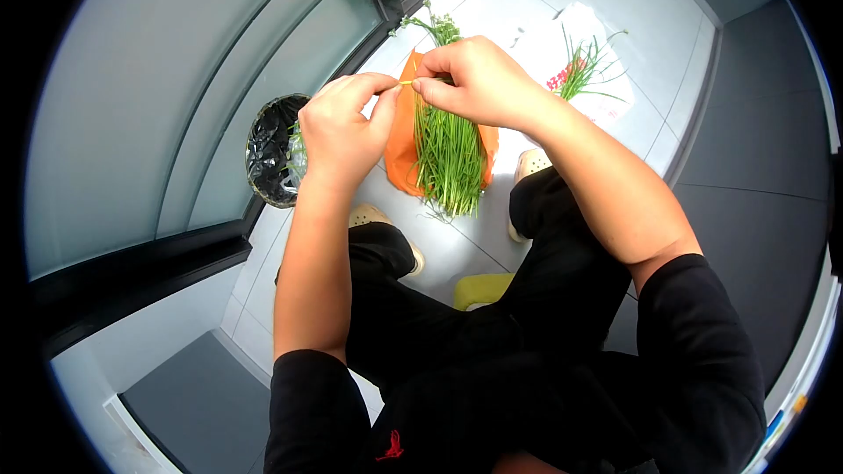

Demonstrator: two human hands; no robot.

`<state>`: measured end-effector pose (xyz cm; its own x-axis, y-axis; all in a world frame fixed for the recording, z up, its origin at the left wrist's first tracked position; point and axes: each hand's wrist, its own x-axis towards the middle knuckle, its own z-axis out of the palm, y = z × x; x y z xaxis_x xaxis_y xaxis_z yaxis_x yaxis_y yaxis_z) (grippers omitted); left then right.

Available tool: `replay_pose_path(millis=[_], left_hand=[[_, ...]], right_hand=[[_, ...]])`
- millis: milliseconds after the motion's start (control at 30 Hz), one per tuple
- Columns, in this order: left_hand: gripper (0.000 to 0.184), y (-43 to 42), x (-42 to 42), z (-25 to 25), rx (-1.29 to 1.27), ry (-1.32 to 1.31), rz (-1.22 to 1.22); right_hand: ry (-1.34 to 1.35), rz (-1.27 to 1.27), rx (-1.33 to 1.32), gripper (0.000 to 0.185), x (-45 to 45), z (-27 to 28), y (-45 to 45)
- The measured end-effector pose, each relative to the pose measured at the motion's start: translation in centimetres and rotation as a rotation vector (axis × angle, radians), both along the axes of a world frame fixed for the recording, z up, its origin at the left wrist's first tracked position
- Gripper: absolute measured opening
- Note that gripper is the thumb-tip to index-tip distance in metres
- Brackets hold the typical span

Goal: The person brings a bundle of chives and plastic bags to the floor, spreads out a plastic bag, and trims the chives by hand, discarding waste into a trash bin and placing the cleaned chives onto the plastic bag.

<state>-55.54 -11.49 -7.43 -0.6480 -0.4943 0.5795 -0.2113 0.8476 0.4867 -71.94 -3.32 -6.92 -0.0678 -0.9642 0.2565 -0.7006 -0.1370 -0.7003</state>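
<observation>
My left hand (344, 123) and my right hand (470, 79) are raised close together, thumb and forefinger of each pinched. A short, thin yellowish chive stalk (406, 82) spans the small gap between the fingertips. Behind and below my hands, a big bunch of green chives (452, 154) lies on an orange bag (402, 145) on the floor. Its flower-bud ends (442, 28) stick out at the far side, and my right hand hides part of the middle.
A bin (274, 154) lined with a black bag stands at the left, some green scraps inside. At the right, a few chives (580, 77) lie on a white plastic bag (615, 92) with red print. A glass door (219, 61) borders the left; a green stool (483, 290) shows between my legs.
</observation>
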Motion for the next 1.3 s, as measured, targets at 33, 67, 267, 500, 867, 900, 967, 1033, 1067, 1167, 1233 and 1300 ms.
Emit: replay_pose_path(millis=[33,67,267,500,867,900,967,1033,1067,1167,1233,1300], left_hand=[[0.004,0.1,0.0,0.0,0.117,-0.013,0.038],[0.004,0.1,0.0,0.1,0.116,-0.014,0.037],[0.008,-1.4,0.7,-0.1,0.630,0.006,0.096],[0.009,-0.5,0.2,-0.3,0.516,0.046,-0.013],[0.009,-0.3,0.0,-0.1,0.618,-0.019,0.032],[0.009,-0.3,0.0,-0.1,0.835,0.027,0.046],[0.010,-0.7,0.1,-0.5,0.825,0.080,0.055],[0.011,-1.3,0.5,-0.5,0.861,0.110,0.047],[0.011,-1.3,0.6,-0.4,0.852,0.114,0.042],[0.010,-0.8,0.6,-0.3,0.686,0.061,-0.012],[0.010,-0.3,0.3,0.1,0.521,0.008,-0.030],[0.011,-0.2,0.2,0.0,0.355,-0.045,-0.048]], right_hand=[[-0.029,0.010,0.016,0.016,0.0,0.2,0.0],[-0.059,0.020,0.033,0.016,-0.1,0.3,0.1],[0.139,0.030,-0.171,0.016,-0.3,0.0,0.1],[0.201,0.031,-0.172,0.014,-0.4,0.0,0.1],[0.246,0.035,-0.262,0.010,0.3,0.0,-0.1],[0.246,0.035,-0.263,0.010,0.4,0.0,0.0],[0.267,0.014,-0.219,0.012,0.5,0.0,0.0],[0.257,0.011,-0.227,0.012,0.4,0.2,0.1],[0.248,0.007,-0.233,0.012,0.3,0.2,0.2],[0.247,0.021,-0.207,0.013,-0.1,0.2,0.2],[0.237,0.037,-0.214,0.011,-0.1,0.1,0.1],[0.227,0.052,-0.222,0.010,-0.1,-0.1,0.1]])
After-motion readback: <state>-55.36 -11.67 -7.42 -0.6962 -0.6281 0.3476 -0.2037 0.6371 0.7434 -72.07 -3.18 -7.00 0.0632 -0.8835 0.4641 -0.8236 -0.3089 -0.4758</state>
